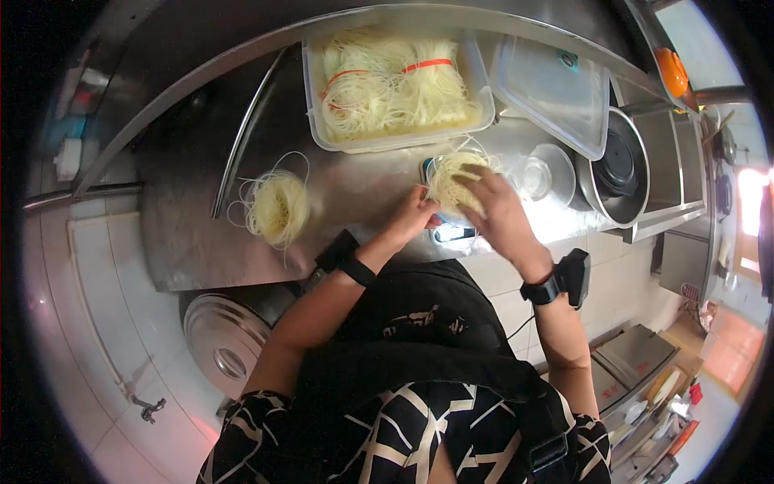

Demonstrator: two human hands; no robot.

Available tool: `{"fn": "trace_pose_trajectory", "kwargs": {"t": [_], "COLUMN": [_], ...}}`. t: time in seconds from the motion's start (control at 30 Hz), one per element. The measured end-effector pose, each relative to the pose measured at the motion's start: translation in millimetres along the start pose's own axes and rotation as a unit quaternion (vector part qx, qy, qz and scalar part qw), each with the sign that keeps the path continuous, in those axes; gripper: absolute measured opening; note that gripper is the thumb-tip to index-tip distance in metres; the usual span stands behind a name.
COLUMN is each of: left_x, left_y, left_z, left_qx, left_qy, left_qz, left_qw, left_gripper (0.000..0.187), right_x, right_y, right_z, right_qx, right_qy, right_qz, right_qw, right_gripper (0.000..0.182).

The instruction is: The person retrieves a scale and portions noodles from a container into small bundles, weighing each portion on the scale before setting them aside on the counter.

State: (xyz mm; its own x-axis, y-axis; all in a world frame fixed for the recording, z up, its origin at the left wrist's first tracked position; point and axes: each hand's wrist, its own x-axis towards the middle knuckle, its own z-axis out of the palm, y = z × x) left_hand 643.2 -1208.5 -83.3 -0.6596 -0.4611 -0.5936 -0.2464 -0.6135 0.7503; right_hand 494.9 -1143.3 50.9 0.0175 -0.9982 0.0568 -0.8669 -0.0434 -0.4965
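A bundle of thin pale noodles rests on a small scale near the front of the steel counter. At the bundle's left edge is my left hand, its fingers pinched together; what lies between them is too small to make out. My right hand is over the bundle's right side with its fingers spread and touching the strands. Another noodle bundle lies to the left on the counter. Behind my hands, a plastic tub holds more noodles, some tied with red bands.
Right of the bundle stand a clear round bowl and a steel pot with a black object inside. A clear lid leans over them. A metal rod lies at the left. Below the counter is a large round lid.
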Motion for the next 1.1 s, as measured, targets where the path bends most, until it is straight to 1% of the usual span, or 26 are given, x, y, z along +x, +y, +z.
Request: {"fn": "trace_pose_trajectory", "kwargs": {"t": [0.03, 0.07, 0.1, 0.13, 0.17, 0.2, 0.23, 0.27, 0.33, 0.37, 0.43, 0.47, 0.5, 0.57, 0.6, 0.67, 0.77, 0.8, 0.83, 0.9, 0.93, 1.0, 1.03, 1.1], "left_x": [0, -2, -2, -2, -2, -2, -2, -3, -3, -3, -4, -6, -7, -10, -11, -10, -14, -15, -16, -16, -17, -17, -17, -15], "left_y": [0, 4, 5, 6, 5, 5, 4, 5, 6, 6, 6, 6, 7, 7, 7, 7, 14, 15, 16, 18, 18, 19, 19, 17], "left_z": [0, 2, 3, 3, 2, 1, 1, 1, 3, 3, 3, 3, 3, 1, -1, -3, -2, -3, -3, -3, -2, -1, 0, -1], "left_qx": [0.000, 0.000, 0.001, -0.001, -0.019, -0.037, -0.037, -0.037, -0.044, -0.044, -0.012, -0.016, -0.012, 0.010, 0.012, 0.012, 0.023, 0.023, 0.023, 0.021, 0.020, 0.016, 0.015, 0.042], "left_qy": [-0.001, 0.003, 0.007, 0.006, 0.002, -0.002, -0.006, -0.005, 0.005, 0.004, 0.017, 0.021, 0.022, 0.036, 0.037, 0.026, 0.026, 0.024, 0.025, 0.019, 0.019, 0.025, 0.026, 0.028], "left_qz": [-0.002, -0.004, -0.006, -0.008, 0.002, 0.012, 0.009, 0.018, 0.033, 0.030, 0.044, 0.048, 0.045, 0.052, 0.047, 0.038, 0.028, 0.023, 0.019, 0.014, 0.013, 0.012, 0.012, 0.018], "left_qw": [1.000, 1.000, 1.000, 1.000, 1.000, 0.999, 0.999, 0.999, 0.998, 0.999, 0.999, 0.999, 0.999, 0.998, 0.998, 0.999, 0.999, 0.999, 0.999, 1.000, 1.000, 0.999, 0.999, 0.999], "left_gripper": [0.038, 0.039, 0.040, 0.040, 0.044, 0.049, 0.049, 0.048, 0.045, 0.045, 0.042, 0.039, 0.039, 0.036, 0.036, 0.034, 0.034, 0.035, 0.035, 0.035, 0.035, 0.037, 0.037, 0.037], "right_x": [-3, -5, -12, -18, -29, -41, -52, -61, -81, -87, -90, -84, -76, -57, -47, -27, -14, -9, -8, -3, -3, 1, 1, -1], "right_y": [8, 22, 28, 34, 52, 66, 78, 83, 87, 89, 92, 91, 89, 86, 84, 84, 93, 90, 91, 95, 94, 89, 85, 73], "right_z": [-5, -8, -12, -18, -15, -14, -12, -8, 0, 6, 21, 27, 33, 44, 45, 41, 45, 44, 47, 49, 51, 53, 53, 52], "right_qx": [0.019, 0.057, 0.101, 0.138, 0.100, 0.112, 0.123, 0.121, 0.209, 0.224, 0.312, 0.348, 0.352, 0.420, 0.423, 0.466, 0.503, 0.499, 0.500, 0.527, 0.528, 0.512, 0.512, 0.380], "right_qy": [0.051, 0.077, 0.116, 0.125, 0.179, 0.184, 0.189, 0.189, 0.131, 0.091, 0.076, 0.061, 0.062, 0.094, 0.093, 0.098, 0.105, 0.124, 0.122, 0.107, 0.106, 0.133, 0.133, 0.202], "right_qz": [0.005, 0.015, 0.081, 0.181, 0.174, 0.200, 0.226, 0.230, 0.324, 0.341, 0.347, 0.362, 0.363, 0.355, 0.359, 0.340, 0.330, 0.328, 0.331, 0.297, 0.298, 0.258, 0.257, 0.161], "right_qw": [0.999, 0.995, 0.985, 0.966, 0.963, 0.956, 0.948, 0.947, 0.914, 0.908, 0.881, 0.863, 0.860, 0.830, 0.827, 0.811, 0.792, 0.793, 0.791, 0.789, 0.789, 0.808, 0.809, 0.888], "right_gripper": [0.035, 0.031, 0.029, 0.028, 0.023, 0.019, 0.016, 0.016, 0.010, 0.012, 0.020, 0.033, 0.033, 0.043, 0.043, 0.051, 0.053, 0.048, 0.048, 0.037, 0.037, 0.026, 0.026, 0.026]}}
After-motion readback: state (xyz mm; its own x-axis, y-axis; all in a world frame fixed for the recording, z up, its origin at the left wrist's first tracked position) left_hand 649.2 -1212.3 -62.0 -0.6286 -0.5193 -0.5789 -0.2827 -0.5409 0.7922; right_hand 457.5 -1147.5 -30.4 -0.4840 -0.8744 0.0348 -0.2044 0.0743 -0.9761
